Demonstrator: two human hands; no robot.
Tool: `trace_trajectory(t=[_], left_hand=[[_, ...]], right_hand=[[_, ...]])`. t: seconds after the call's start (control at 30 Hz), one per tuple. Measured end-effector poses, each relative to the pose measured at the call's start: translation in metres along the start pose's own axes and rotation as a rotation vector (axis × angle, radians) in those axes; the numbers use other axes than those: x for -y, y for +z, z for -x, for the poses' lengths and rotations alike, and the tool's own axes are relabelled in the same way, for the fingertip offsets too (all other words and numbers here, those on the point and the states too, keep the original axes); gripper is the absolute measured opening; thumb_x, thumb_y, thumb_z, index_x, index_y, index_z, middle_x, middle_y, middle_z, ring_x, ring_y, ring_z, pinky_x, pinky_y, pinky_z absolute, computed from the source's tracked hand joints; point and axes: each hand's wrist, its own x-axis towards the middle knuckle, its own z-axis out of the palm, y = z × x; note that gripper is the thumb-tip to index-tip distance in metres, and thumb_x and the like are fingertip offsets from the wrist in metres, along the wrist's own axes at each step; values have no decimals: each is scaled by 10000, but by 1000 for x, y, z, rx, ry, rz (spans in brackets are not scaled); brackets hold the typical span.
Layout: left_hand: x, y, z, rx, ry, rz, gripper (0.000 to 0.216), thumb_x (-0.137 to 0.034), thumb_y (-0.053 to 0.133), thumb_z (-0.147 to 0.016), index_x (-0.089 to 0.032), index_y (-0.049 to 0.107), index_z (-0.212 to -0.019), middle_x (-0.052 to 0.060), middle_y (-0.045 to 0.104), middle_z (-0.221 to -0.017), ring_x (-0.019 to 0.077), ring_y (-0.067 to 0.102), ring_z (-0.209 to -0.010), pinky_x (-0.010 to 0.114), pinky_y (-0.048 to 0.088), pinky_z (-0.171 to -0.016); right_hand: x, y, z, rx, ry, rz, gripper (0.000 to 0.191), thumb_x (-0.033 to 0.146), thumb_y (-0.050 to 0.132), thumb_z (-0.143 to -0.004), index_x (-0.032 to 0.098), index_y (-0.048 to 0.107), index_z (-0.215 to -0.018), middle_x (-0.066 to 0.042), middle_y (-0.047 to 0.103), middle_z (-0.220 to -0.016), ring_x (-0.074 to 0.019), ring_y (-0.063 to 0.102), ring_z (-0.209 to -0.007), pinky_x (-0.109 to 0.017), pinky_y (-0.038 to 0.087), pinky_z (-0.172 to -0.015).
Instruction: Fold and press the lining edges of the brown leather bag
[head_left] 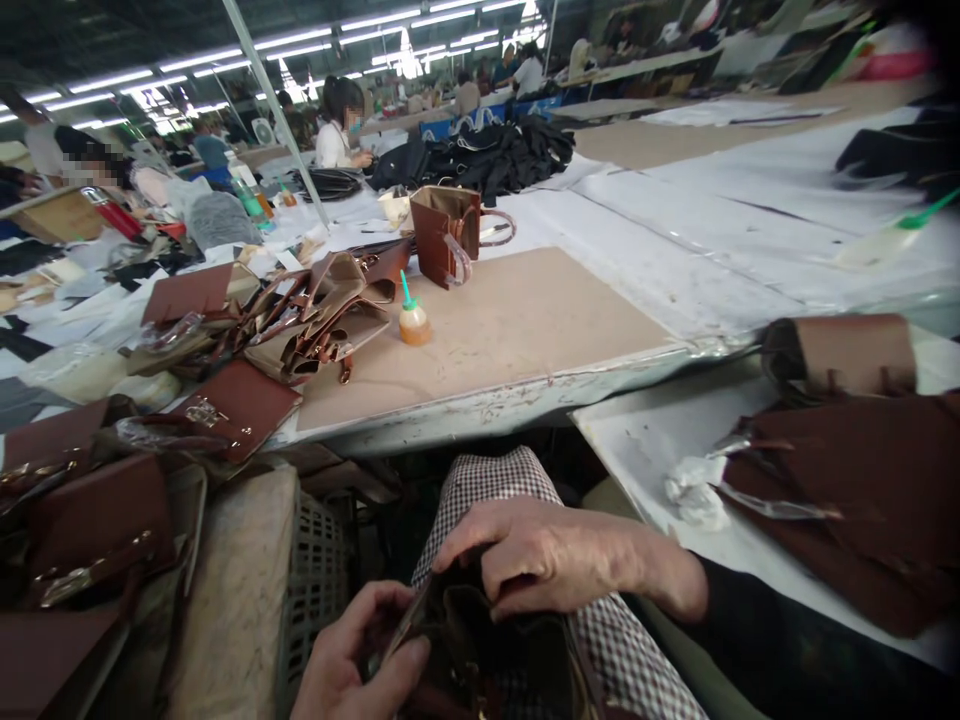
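On my lap lies a dark brown handbag [517, 660], its mouth facing up and its khaki lining showing. My left hand [360, 650] pinches the bag's near-left edge between thumb and fingers. Across the opening reaches my right hand [540, 555], its fingers bent over the far rim and partly inside the bag. Whether the right fingers hold anything besides the bag's edge is hidden. Checkered cloth [502, 480] covers my legs beneath the bag. The bag's lower part runs out of the frame.
A glue bottle [415, 322] with a green nozzle stands on a brown board [525, 320]. Behind it stands an upright brown handbag [442, 235]. Several brown bags [240, 405] are piled at left, above a plastic crate [315, 560]. More brown bags [847, 500] lie at right. Co-workers sit farther back.
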Motion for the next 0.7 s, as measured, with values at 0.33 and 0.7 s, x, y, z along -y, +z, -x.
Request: trace_trajectory(t=[0.33, 0.7], left_hand=[[-6, 1, 6, -41, 25, 13, 392, -507, 741, -807, -168, 721, -1003, 66, 739, -912, 222, 685, -855, 272, 566, -766], [13, -1, 2, -8, -24, 48, 507, -640, 713, -796, -172, 716, -994, 48, 706, -858, 194, 638, -766, 248, 520, -674]], right_hand=[[0, 10, 1, 40, 153, 36, 108, 293, 637, -973, 193, 679, -967, -75, 678, -1236, -181, 690, -997, -276, 546, -819], [15, 3, -8, 180, 398, 265, 98, 316, 658, -947, 220, 657, -966, 24, 638, -708, -147, 567, -603, -259, 291, -501]])
